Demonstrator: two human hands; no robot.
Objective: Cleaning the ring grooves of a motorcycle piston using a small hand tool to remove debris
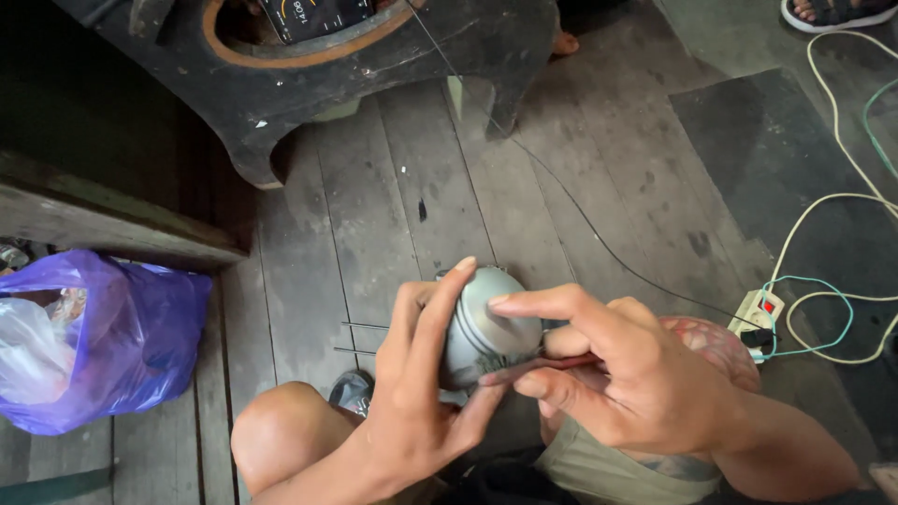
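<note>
My left hand [421,379] grips a rounded grey metal part [482,323], shaped like a small motor housing, from its left side and below. My right hand [613,365] holds a thin dark reddish tool [547,367] like a pencil, its tip pressed against the lower right of the grey part. The right index finger stretches over the top of the part. Both hands hover above my knees and the wooden floor.
A purple plastic bag [103,341] lies at the left. A dark curved wooden frame [309,79] stands at the top. A white power strip [760,313] with pale and green cables [832,201] sits at the right. Two thin metal rods [360,339] rest on the planks. Another person's sandalled foot [837,11] shows top right.
</note>
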